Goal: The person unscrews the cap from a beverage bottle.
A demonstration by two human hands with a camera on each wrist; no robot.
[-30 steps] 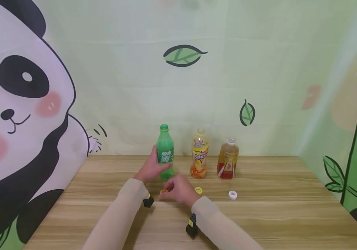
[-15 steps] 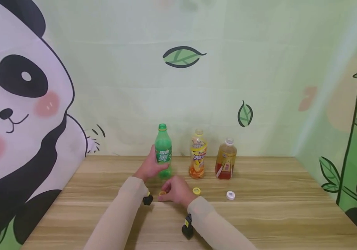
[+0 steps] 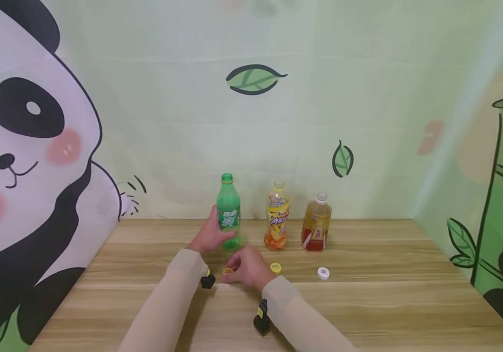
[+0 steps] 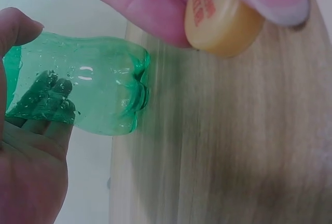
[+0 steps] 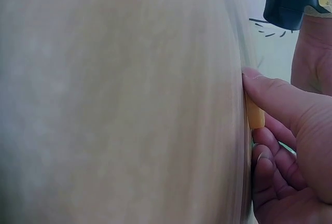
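In the head view, my left hand (image 3: 211, 234) grips the lower half of an upright green plastic soda bottle (image 3: 228, 203) whose mouth has no cap. The left wrist view shows the bottle's ribbed base (image 4: 124, 86), with fingers seen through its clear wall. Just in front of it, my right hand (image 3: 249, 268) pinches an orange-yellow bottle cap (image 3: 227, 271) between thumb and finger, low at the tabletop. Red print marks the cap (image 4: 223, 19) in the left wrist view. From the right wrist, the cap (image 5: 255, 114) shows partly behind the thumb.
Two uncapped bottles stand to the right: an iced tea bottle (image 3: 277, 220) with a yellow label and a squarish bottle (image 3: 316, 225) of amber drink. Before them on the wooden table (image 3: 388, 303) lie a yellow cap (image 3: 275, 268) and a white cap (image 3: 323, 273). A printed cloth (image 3: 190, 122) hangs behind.
The head view has shifted slightly, so everything sits a little further left in it. Both hands keep their holds on the bottle and the cap.
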